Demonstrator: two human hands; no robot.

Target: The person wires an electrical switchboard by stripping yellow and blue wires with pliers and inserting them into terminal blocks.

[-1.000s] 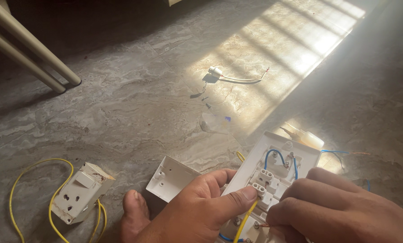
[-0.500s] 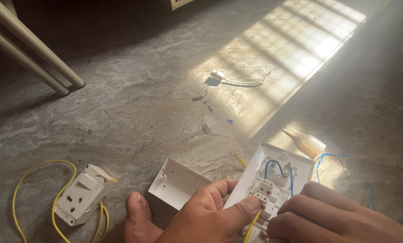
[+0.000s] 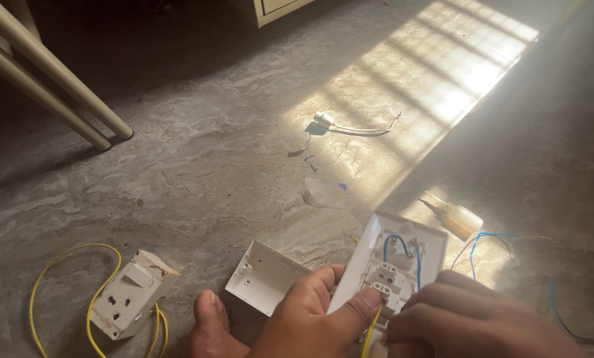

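My left hand [image 3: 313, 318] grips a white switch plate [image 3: 397, 262] turned back side up, thumb pressed on its lower edge. A short blue wire [image 3: 399, 244] loops between the plate's terminals. My right hand [image 3: 472, 318] is closed at the plate's lower right, fingers pinched near a yellow wire [image 3: 370, 331] that runs down from the terminals. What the right hand pinches is hidden. An empty white mounting box [image 3: 265, 277] lies on the floor just left of my left hand.
My bare toes [image 3: 209, 325] rest on the marble floor by the box. A white socket unit [image 3: 132, 292] with looped yellow cable lies at lower left. A screwdriver [image 3: 455, 215], loose blue wire [image 3: 492, 238], a small white holder [image 3: 323, 120] with wire and chair legs [image 3: 58, 93] lie around.
The view has shifted a little; both hands and the switch plate sit lower in the frame. My grip on the plate is the same.
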